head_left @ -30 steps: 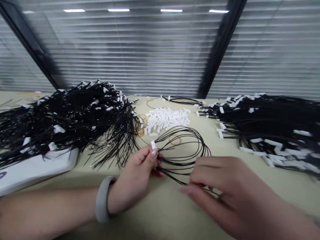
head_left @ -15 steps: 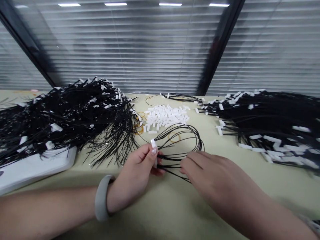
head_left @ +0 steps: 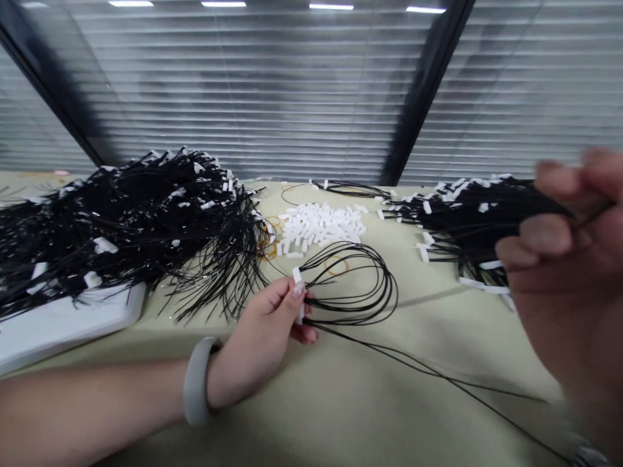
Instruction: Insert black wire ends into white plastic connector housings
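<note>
The looped cable bundle (head_left: 348, 321), a coil of thin black wires, is held just above or on the bench (head_left: 341, 402), directly in front of the wearer; its exact clearance cannot be told. The left hand (head_left: 267, 324) is closed on its near end, thumb over a white end piece (head_left: 297, 275), with the loops fanning out to the right. Two loose wire tails (head_left: 438, 375) run from below this grip toward the lower right. The right hand (head_left: 564, 266) is raised well apart from the coil, fingers curled and blurred; whether anything is pinched in it cannot be told. In this inspector's judgement, the bundle is light and springy, likely to open out if released, with smooth strands that may slide on one another; the sound hold is at the gathered end by the white piece, with the loops gathered together and the tails not pulled singly. Beyond the coil lies a pile of white pieces (head_left: 324, 224), with yellow bands (head_left: 267, 250) beside it. A tangled heap of black wires (head_left: 146, 214) stands to the left, above a white case (head_left: 73, 318), and a second wire stack (head_left: 467, 220) lies to the right, partly hidden by the raised hand
</note>
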Action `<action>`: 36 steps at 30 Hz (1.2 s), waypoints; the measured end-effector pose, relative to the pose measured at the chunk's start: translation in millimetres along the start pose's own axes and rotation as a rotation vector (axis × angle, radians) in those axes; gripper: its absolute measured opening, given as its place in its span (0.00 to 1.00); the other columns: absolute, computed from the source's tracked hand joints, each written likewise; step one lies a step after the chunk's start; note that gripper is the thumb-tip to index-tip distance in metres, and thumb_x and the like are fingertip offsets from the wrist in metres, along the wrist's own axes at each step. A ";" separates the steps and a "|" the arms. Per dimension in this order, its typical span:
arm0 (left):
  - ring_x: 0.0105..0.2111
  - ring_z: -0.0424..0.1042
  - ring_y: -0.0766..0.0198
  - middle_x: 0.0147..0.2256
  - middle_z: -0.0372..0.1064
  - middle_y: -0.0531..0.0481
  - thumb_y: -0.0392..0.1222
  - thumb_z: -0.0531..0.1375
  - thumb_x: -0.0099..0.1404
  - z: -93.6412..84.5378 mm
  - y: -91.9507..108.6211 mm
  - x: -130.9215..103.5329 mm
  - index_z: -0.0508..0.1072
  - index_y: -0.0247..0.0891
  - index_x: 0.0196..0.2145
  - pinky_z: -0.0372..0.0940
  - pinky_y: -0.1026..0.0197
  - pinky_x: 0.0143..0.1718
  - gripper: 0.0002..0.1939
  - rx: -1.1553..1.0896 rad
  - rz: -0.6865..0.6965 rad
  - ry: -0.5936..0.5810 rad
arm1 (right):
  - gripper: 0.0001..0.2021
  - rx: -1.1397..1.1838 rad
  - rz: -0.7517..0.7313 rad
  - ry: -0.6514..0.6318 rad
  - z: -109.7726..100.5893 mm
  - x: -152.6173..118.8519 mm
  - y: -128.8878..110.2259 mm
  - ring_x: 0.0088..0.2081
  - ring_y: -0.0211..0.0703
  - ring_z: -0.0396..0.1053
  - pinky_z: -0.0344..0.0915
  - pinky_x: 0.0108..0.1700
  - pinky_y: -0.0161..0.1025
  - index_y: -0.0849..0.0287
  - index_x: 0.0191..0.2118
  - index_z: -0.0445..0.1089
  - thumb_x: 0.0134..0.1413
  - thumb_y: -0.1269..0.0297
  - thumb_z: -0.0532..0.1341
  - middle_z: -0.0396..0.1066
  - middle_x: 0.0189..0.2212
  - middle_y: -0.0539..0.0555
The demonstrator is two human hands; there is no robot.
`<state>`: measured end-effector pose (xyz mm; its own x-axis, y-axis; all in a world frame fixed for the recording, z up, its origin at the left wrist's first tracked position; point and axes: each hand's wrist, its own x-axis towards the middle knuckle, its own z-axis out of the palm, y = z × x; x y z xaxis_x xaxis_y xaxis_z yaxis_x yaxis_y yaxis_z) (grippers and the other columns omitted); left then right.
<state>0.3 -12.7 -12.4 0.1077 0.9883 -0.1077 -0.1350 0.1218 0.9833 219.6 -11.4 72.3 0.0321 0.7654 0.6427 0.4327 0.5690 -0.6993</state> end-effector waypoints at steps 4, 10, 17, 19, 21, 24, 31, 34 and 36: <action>0.20 0.66 0.73 0.28 0.62 0.55 0.49 0.52 0.64 1.3 0.6 -0.8 0.66 0.36 0.30 0.63 0.67 0.23 0.13 0.034 0.015 -0.006 | 0.22 0.193 0.095 -0.040 22.7 -8.9 -3.9 0.26 0.36 0.65 0.55 0.21 0.33 0.43 0.56 0.50 0.57 0.68 0.52 0.67 0.29 0.49; 0.19 0.66 0.73 0.26 0.63 0.55 0.47 0.53 0.63 3.3 8.1 -6.9 0.66 0.35 0.28 0.62 0.68 0.21 0.13 0.155 0.043 -0.032 | 0.05 -0.238 0.042 -0.590 48.0 -25.3 3.6 0.21 0.32 0.58 0.53 0.24 0.32 0.57 0.31 0.59 0.58 0.68 0.50 0.63 0.19 0.45; 0.19 0.66 0.71 0.25 0.63 0.54 0.46 0.53 0.62 4.6 12.5 -8.5 0.67 0.36 0.26 0.63 0.67 0.21 0.12 0.172 0.064 -0.060 | 0.10 -0.445 -0.044 -0.682 55.5 -27.5 6.7 0.22 0.34 0.58 0.50 0.26 0.34 0.59 0.29 0.61 0.59 0.66 0.47 0.64 0.21 0.47; 0.19 0.65 0.71 0.25 0.62 0.54 0.45 0.53 0.62 6.0 13.7 -8.9 0.66 0.36 0.25 0.64 0.68 0.21 0.12 0.162 0.075 -0.082 | 0.11 -0.470 -0.057 -0.696 56.6 -28.3 7.2 0.22 0.35 0.59 0.50 0.26 0.35 0.59 0.29 0.62 0.59 0.66 0.46 0.65 0.21 0.48; 0.20 0.64 0.71 0.24 0.61 0.54 0.44 0.53 0.61 7.2 15.3 -9.8 0.66 0.36 0.24 0.64 0.68 0.21 0.11 0.152 0.081 -0.105 | 0.11 -0.480 -0.052 -0.705 57.0 -29.0 7.4 0.23 0.35 0.60 0.50 0.27 0.35 0.59 0.30 0.62 0.59 0.66 0.46 0.65 0.21 0.48; 0.20 0.63 0.70 0.23 0.60 0.54 0.43 0.53 0.61 8.3 17.0 -11.4 0.66 0.36 0.24 0.64 0.68 0.21 0.11 0.141 0.081 -0.114 | 0.12 -0.494 -0.029 -0.720 56.6 -29.5 6.7 0.23 0.35 0.60 0.49 0.27 0.35 0.59 0.30 0.62 0.59 0.65 0.45 0.65 0.21 0.48; 0.21 0.61 0.69 0.22 0.58 0.54 0.43 0.53 0.61 6.7 13.8 -12.3 0.66 0.37 0.24 0.66 0.67 0.21 0.11 0.188 0.095 -0.154 | 0.11 -0.556 -0.166 -0.629 62.6 -35.5 9.8 0.22 0.37 0.60 0.47 0.26 0.35 0.59 0.29 0.62 0.59 0.66 0.46 0.65 0.21 0.49; 0.21 0.61 0.69 0.22 0.57 0.54 0.45 0.53 0.61 6.6 13.3 -11.7 0.66 0.36 0.24 0.66 0.67 0.21 0.12 0.193 0.085 -0.155 | 0.12 -0.572 -0.229 -0.592 66.6 -39.1 13.3 0.22 0.37 0.60 0.46 0.25 0.35 0.60 0.28 0.62 0.58 0.67 0.46 0.65 0.20 0.50; 0.21 0.61 0.69 0.22 0.57 0.55 0.45 0.53 0.62 6.5 13.4 -10.6 0.66 0.36 0.24 0.65 0.67 0.21 0.13 0.189 0.093 -0.156 | 0.12 -0.560 -0.243 -0.581 67.4 -39.3 13.9 0.22 0.36 0.60 0.48 0.25 0.35 0.60 0.27 0.62 0.58 0.67 0.46 0.64 0.19 0.49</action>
<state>3.7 -22.2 2.8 0.2559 0.9667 -0.0063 0.0340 -0.0024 0.9994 163.6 -13.4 16.2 -0.5223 0.7610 0.3848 0.7556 0.6222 -0.2049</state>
